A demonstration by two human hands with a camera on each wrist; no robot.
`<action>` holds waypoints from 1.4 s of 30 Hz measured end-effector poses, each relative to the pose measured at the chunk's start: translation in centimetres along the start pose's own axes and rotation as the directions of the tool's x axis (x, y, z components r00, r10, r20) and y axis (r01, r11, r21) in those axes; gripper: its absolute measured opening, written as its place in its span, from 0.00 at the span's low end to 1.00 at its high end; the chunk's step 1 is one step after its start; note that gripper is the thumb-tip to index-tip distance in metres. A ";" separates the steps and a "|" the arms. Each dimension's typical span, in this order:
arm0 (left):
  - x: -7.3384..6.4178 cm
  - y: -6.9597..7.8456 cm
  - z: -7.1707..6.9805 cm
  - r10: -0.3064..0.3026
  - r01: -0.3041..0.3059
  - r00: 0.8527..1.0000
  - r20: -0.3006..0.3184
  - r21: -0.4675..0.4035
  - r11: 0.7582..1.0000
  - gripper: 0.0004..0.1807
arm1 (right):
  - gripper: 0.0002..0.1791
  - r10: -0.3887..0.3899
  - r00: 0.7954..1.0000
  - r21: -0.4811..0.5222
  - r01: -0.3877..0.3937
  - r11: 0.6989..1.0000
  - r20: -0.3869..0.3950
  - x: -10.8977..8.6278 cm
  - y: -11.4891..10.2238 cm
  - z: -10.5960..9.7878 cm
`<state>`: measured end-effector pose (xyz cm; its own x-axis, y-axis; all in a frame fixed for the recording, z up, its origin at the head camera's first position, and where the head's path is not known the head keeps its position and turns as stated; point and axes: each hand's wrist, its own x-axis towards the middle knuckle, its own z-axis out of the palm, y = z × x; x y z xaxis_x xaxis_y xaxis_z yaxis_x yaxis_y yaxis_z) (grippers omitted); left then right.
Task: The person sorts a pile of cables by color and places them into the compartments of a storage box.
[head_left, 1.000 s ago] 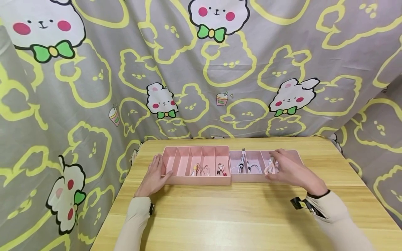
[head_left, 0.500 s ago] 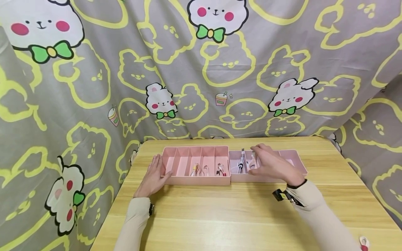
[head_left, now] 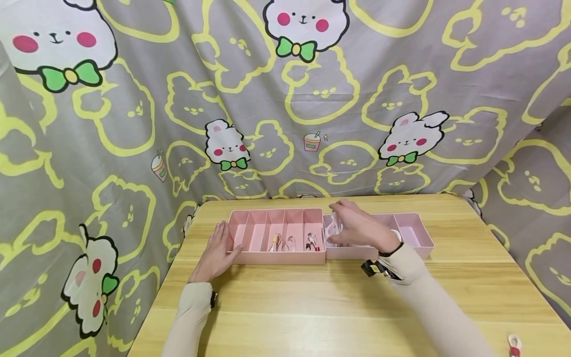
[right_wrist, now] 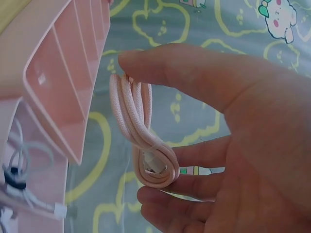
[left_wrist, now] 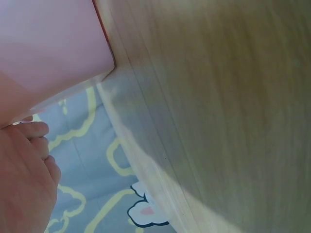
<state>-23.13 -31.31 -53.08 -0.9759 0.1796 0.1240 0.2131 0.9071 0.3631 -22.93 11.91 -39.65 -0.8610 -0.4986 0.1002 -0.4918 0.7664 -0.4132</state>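
My right hand pinches a coiled pink braided cable between thumb and fingers, over the left end of the mauve divided box. In the right wrist view the coil hangs upright, apart from the box walls. A white cable with a black tie lies in a compartment of that box. At the left end of the pink divided box, my left hand rests against the wall with its fingers extended. The left wrist view shows that hand beside the box end.
Bundled cables occupy several right-hand compartments of the pink box. A small light cable with a red tie lies on the wooden table at the lower right. A patterned curtain hangs behind the table.
My right hand has moved left along the mauve box with the pink cable, from its right part to its left end. The red-tied cable has come into view. The left hand stays put.
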 end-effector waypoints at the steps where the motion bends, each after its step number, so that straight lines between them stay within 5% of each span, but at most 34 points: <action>1: 0.0 0.0 0.0 0.000 0.000 1.000 0.002 -0.003 1.000 0.53 | 0.52 -0.007 1.000 0.002 0.007 1.000 0.004 0.3 -0.3 0.1; 19: 0.0 0.0 -0.1 -0.005 0.005 1.000 -0.001 -0.013 1.000 0.52 | 0.50 -0.070 0.996 0.031 0.068 0.997 0.054 5.0 -4.4 3.3; 42: -0.1 -0.2 0.1 -0.006 0.006 1.000 0.006 0.013 1.000 0.54 | 0.50 -0.134 0.988 0.074 0.128 0.989 0.081 8.0 -7.9 6.1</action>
<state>-23.12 -31.44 -53.23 -0.9774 0.1762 0.1164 0.2065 0.9131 0.3515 -25.15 -0.60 -41.14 -0.7742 -0.6278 0.0809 -0.5870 0.6643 -0.4627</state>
